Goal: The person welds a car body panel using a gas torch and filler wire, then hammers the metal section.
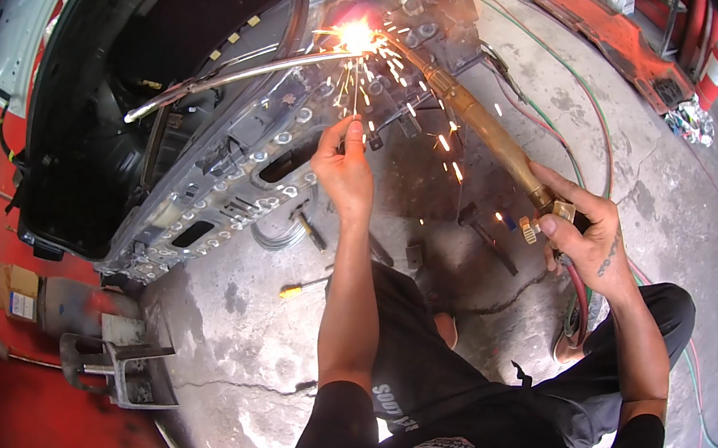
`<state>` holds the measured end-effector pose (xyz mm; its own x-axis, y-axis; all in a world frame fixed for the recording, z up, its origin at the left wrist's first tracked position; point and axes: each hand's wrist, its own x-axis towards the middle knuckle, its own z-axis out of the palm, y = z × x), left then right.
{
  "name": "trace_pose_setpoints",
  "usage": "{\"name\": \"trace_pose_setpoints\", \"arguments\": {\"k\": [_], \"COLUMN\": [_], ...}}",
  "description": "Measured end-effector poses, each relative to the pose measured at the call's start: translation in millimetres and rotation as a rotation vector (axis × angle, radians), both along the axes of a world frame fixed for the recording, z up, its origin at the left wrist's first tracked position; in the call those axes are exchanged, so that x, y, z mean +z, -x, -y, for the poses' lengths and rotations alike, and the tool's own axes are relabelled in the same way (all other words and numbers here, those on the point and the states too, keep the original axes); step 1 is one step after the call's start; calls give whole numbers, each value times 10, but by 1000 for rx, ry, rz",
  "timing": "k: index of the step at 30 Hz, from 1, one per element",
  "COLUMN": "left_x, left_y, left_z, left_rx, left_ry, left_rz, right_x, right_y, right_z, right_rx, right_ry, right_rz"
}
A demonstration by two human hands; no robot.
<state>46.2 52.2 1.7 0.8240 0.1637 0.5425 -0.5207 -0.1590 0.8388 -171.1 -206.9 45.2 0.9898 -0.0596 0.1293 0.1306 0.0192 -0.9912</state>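
Note:
My right hand (592, 234) is wrapped round the valve end of a long brass gas torch (480, 122). The torch slants up and away to the left, and its tip meets a bright glow with flying sparks (357, 36) on the bare metal edge of a car body (218, 188). Just below the glow, my left hand (344, 167) pinches a thin welding rod (355, 102) that points up into the sparks. The glare hides the rod's far end and the spot being heated. A curved metal strip (222, 79) runs leftward from the glow.
Red and green hoses (603, 133) trail over the concrete at the right. A hammer (488, 239), a second hammer (310, 229), a wire coil (277, 235) and a yellow-handled screwdriver (295, 290) lie below the car body. An orange metal piece (612, 41) stands far right; a metal bracket (129, 368) sits left.

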Motion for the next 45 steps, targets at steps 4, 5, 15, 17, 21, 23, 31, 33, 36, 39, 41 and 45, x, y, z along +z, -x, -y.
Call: {"name": "trace_pose_setpoints", "arguments": {"k": [4,5,15,17,21,23,31,33,36,39,41,45], "left_x": [-24,-22,16,15,9,16,-28,-22,-26,-23,-24,-15], "left_y": [-23,-24,-8,-5,-11,-9,-44,-39,-42,-38,-33,-27], "left_z": [-10,-7,18,13,22,24,16,20,21,20,19,12], "left_rx": [7,7,10,11,2,4,-11,-4,9,19,24,30], "left_ry": [3,3,-8,-20,31,27,32,22,8,-2,-8,-13], "left_rz": [-13,-13,10,-11,-27,-45,36,35,32,38,43,41], "right_x": [-1,-3,-5,-6,-6,-12,-32,-26,-9,-1,-6,-8], "right_y": [4,2,9,8,13,13,5,7,11,14,21,23], "right_z": [0,0,7,10,11,10,13,13,11,12,15,11], "right_rx": [3,1,-1,2,-5,-2,-11,-14,3,5,9,9], "right_ry": [15,12,6,9,5,10,12,9,0,-3,18,11], "right_rz": [5,-2,1,6,-6,-4,17,21,-6,-10,-10,-5]}}
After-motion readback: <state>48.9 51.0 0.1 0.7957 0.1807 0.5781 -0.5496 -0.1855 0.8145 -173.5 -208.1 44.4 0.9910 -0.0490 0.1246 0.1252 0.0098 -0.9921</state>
